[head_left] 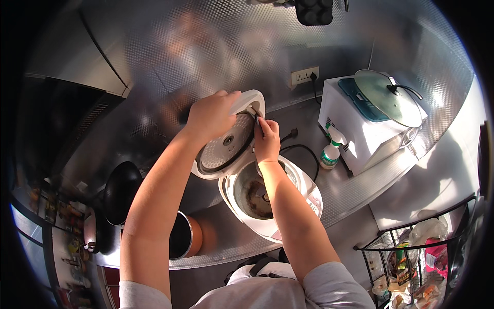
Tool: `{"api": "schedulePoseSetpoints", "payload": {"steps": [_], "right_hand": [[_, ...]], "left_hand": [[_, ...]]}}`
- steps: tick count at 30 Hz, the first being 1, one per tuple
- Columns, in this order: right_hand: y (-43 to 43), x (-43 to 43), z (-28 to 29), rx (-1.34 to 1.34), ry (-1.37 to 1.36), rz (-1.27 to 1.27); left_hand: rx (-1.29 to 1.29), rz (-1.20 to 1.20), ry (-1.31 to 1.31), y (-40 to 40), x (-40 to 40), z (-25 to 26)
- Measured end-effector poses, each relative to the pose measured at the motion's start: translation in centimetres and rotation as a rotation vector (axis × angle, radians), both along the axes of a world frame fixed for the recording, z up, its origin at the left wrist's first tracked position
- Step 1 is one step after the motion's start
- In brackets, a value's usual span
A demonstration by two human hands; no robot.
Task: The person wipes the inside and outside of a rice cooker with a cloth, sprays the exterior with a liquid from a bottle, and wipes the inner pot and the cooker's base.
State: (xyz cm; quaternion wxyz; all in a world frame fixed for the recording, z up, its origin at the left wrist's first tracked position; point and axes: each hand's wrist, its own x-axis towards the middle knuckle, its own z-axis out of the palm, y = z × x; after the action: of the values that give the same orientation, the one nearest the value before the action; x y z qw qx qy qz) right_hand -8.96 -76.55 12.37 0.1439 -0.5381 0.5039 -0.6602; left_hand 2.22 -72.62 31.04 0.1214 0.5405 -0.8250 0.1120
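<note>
A white rice cooker stands on the metal counter with its lid raised. My left hand grips the lid's upper edge. At the lid's right inner rim, my right hand pinches a thin grey item, mostly hidden by the fingers; what it is I cannot tell. A round perforated inner plate faces out from the lid. The cooker's well holds no pot, and brown stains mark its bottom. Left of the cooker sits an orange pot with a black inside, partly behind my left forearm.
A spray bottle stands by a white appliance with a glass lid on top. The power cord curls behind the cooker. A black pan is at left, a wire rack of bagged goods at lower right.
</note>
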Motion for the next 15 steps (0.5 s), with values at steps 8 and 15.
{"api": "schedulePoseSetpoints", "payload": {"steps": [8, 15], "right_hand": [[0.6, 1.4, -2.6, 0.321, -0.057, 0.057], [2.2, 3.0, -2.9, 0.509, -0.187, 0.237]], "left_hand": [[0.012, 0.002, -0.008, -0.3, 0.2, 0.2], [0.016, 0.009, 0.022, -0.4, 0.6, -0.1]]}}
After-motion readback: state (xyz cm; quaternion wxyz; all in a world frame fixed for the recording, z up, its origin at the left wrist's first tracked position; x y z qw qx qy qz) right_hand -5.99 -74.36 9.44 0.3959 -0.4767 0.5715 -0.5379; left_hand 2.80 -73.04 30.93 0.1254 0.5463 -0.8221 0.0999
